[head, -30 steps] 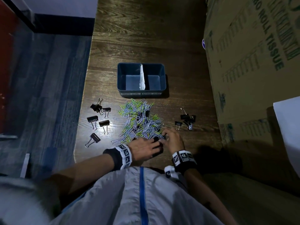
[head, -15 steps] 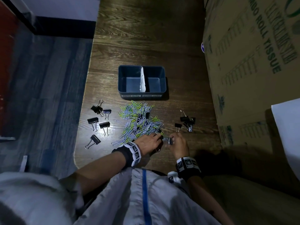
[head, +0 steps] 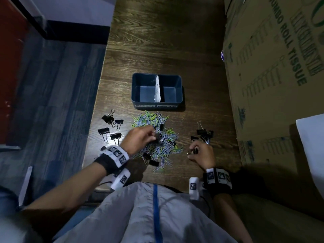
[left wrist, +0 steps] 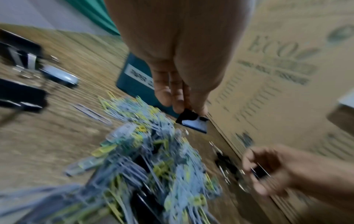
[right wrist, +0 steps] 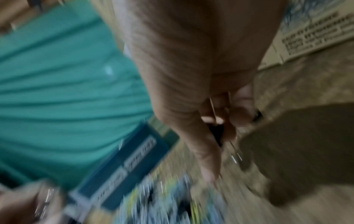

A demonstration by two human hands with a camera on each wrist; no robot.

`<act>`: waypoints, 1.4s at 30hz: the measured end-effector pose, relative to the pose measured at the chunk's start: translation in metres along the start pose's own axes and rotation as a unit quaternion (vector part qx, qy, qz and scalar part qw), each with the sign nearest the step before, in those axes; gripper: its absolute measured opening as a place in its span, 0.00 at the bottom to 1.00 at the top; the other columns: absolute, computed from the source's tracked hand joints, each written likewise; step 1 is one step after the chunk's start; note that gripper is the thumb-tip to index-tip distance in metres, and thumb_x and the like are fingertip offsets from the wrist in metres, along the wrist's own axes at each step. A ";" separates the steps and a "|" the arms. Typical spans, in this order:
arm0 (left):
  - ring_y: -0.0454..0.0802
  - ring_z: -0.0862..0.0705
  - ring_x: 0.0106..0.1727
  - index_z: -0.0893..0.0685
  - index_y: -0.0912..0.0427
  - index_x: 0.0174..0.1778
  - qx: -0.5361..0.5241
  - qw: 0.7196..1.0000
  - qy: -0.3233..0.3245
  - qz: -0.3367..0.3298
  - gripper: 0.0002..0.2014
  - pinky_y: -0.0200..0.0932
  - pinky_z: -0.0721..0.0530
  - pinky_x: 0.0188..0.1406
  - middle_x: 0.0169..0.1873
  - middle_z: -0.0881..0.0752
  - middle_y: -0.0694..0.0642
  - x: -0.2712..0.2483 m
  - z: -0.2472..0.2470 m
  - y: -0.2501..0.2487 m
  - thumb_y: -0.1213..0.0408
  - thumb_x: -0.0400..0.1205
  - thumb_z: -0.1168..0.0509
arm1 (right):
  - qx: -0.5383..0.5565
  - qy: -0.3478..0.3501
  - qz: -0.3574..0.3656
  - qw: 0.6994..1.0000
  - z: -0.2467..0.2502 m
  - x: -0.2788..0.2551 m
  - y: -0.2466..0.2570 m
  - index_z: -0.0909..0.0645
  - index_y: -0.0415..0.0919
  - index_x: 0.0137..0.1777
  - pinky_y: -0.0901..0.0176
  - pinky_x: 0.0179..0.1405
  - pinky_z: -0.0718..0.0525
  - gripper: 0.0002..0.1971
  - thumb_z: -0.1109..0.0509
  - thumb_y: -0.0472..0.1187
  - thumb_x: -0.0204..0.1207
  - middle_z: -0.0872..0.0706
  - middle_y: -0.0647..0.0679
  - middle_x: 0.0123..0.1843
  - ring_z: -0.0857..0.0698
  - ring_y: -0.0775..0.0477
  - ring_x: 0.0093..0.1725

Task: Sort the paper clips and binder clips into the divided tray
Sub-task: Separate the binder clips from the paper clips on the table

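A dark blue divided tray (head: 135, 92) with a white divider stands mid-table, both compartments bare. In front of it lies a pile of blue and yellow-green paper clips (head: 166, 148) mixed with a few black binder clips. My left hand (head: 152, 136) hovers over the pile and pinches a black binder clip (left wrist: 193, 121) between thumb and fingertips. My right hand (head: 192, 152), at the right of the pile, curls around a small black binder clip (head: 195, 151). The right wrist view is blurred; it shows fingers (right wrist: 228, 121) closed over a dark clip.
Several black binder clips (head: 110, 127) lie left of the pile, and a smaller group (head: 204, 134) lies to the right. A large cardboard box (head: 271, 85) walls the table's right side. The table's left edge (head: 93, 128) drops to the floor.
My left hand rose from the pile's near edge and moved forward over it with a binder clip. My right hand drew away to the right with a small clip.
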State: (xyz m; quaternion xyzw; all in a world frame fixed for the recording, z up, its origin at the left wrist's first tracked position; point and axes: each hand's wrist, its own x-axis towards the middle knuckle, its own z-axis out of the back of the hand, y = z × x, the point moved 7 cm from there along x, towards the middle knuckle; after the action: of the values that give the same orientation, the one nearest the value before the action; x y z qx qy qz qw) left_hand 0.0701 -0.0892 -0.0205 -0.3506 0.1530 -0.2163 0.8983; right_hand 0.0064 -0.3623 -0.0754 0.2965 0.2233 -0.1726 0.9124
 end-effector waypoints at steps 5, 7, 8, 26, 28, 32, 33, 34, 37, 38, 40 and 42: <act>0.54 0.15 0.44 0.19 0.50 0.52 0.105 0.983 -0.027 0.149 0.08 0.45 0.23 0.37 0.45 0.12 0.51 -0.012 0.056 0.080 0.58 0.80 0.29 | 0.034 -0.082 0.022 0.996 0.048 0.020 0.003 0.13 0.49 0.44 0.62 0.46 0.25 0.14 0.17 0.31 0.67 0.11 0.46 0.46 0.15 0.48 0.46; 0.59 0.14 0.48 0.20 0.50 0.54 0.148 0.966 0.040 0.207 0.11 0.49 0.20 0.41 0.47 0.12 0.56 -0.019 0.057 0.107 0.57 0.78 0.28 | 0.030 -0.100 0.029 0.994 0.057 0.032 0.001 0.12 0.48 0.46 0.60 0.45 0.24 0.14 0.17 0.30 0.66 0.11 0.43 0.47 0.15 0.43 0.45; 0.60 0.15 0.49 0.20 0.49 0.55 0.162 0.959 0.067 0.224 0.12 0.50 0.20 0.43 0.48 0.12 0.58 -0.022 0.055 0.115 0.57 0.78 0.28 | 0.036 -0.099 0.024 0.994 0.058 0.039 -0.003 0.13 0.49 0.46 0.60 0.45 0.23 0.15 0.17 0.29 0.66 0.11 0.42 0.46 0.14 0.42 0.45; 0.49 0.17 0.44 0.20 0.59 0.62 0.235 0.959 0.110 -0.114 0.19 0.36 0.19 0.31 0.52 0.21 0.55 -0.050 -0.025 0.028 0.52 0.80 0.36 | -0.141 0.024 0.183 0.973 -0.027 0.045 0.095 0.19 0.45 0.72 0.43 0.77 0.27 0.18 0.31 0.38 0.82 0.22 0.46 0.72 0.28 0.42 0.76; 0.49 0.18 0.50 0.22 0.56 0.65 0.248 0.943 0.144 -0.171 0.21 0.40 0.14 0.34 0.56 0.21 0.55 -0.057 -0.048 0.020 0.51 0.78 0.34 | -0.149 0.032 0.255 0.955 -0.043 0.044 0.122 0.20 0.44 0.74 0.43 0.77 0.25 0.22 0.31 0.31 0.80 0.23 0.44 0.74 0.28 0.41 0.76; 0.51 0.23 0.55 0.29 0.50 0.72 0.311 0.897 0.197 -0.244 0.28 0.45 0.14 0.33 0.60 0.23 0.55 -0.065 -0.084 0.010 0.46 0.78 0.33 | -0.220 0.062 0.314 0.922 -0.071 0.051 0.143 0.26 0.45 0.78 0.37 0.67 0.18 0.38 0.33 0.17 0.68 0.26 0.43 0.75 0.27 0.37 0.74; 0.51 0.24 0.54 0.29 0.49 0.73 0.317 0.893 0.206 -0.245 0.29 0.46 0.15 0.32 0.59 0.24 0.54 -0.065 -0.089 0.008 0.45 0.77 0.32 | -0.222 0.060 0.312 0.922 -0.074 0.052 0.142 0.26 0.45 0.78 0.36 0.64 0.17 0.39 0.33 0.17 0.67 0.26 0.43 0.74 0.26 0.36 0.72; 0.51 0.24 0.53 0.29 0.48 0.73 0.322 0.891 0.209 -0.242 0.30 0.46 0.16 0.30 0.58 0.24 0.53 -0.062 -0.093 0.006 0.46 0.76 0.31 | -0.217 0.051 0.306 0.926 -0.075 0.054 0.140 0.25 0.45 0.77 0.35 0.62 0.16 0.38 0.32 0.18 0.67 0.25 0.42 0.73 0.25 0.35 0.70; 0.51 0.20 0.48 0.24 0.48 0.67 0.321 0.896 0.205 -0.228 0.26 0.43 0.19 0.24 0.54 0.21 0.54 -0.052 -0.096 -0.004 0.51 0.74 0.28 | -0.189 0.012 0.265 0.946 -0.067 0.054 0.129 0.20 0.43 0.68 0.36 0.60 0.15 0.25 0.27 0.24 0.71 0.25 0.42 0.68 0.21 0.36 0.66; 0.50 0.18 0.46 0.23 0.49 0.64 0.320 0.898 0.199 -0.226 0.23 0.42 0.21 0.22 0.53 0.20 0.54 -0.049 -0.096 -0.007 0.54 0.73 0.28 | -0.178 0.003 0.248 0.952 -0.063 0.052 0.125 0.19 0.42 0.64 0.37 0.60 0.15 0.21 0.26 0.27 0.72 0.25 0.42 0.67 0.21 0.36 0.65; 0.50 0.17 0.43 0.23 0.51 0.60 0.315 0.903 0.197 -0.216 0.22 0.41 0.25 0.19 0.52 0.19 0.55 -0.045 -0.097 -0.012 0.60 0.71 0.27 | -0.150 -0.009 0.215 0.965 -0.058 0.050 0.117 0.18 0.41 0.58 0.37 0.59 0.15 0.15 0.25 0.29 0.73 0.25 0.42 0.66 0.20 0.37 0.63; 0.51 0.17 0.44 0.22 0.52 0.61 0.321 0.904 0.206 -0.194 0.23 0.41 0.25 0.20 0.54 0.19 0.56 -0.041 -0.100 -0.013 0.61 0.70 0.26 | -0.115 -0.028 0.177 0.977 -0.052 0.048 0.110 0.19 0.44 0.52 0.39 0.55 0.13 0.13 0.23 0.30 0.73 0.24 0.45 0.63 0.18 0.39 0.58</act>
State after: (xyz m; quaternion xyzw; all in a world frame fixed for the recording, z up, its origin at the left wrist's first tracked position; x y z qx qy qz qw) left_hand -0.0112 -0.1337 -0.0774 -0.0140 0.1858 -0.4911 0.8509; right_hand 0.0800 -0.2549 -0.0865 0.2197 0.1601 0.0104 0.9623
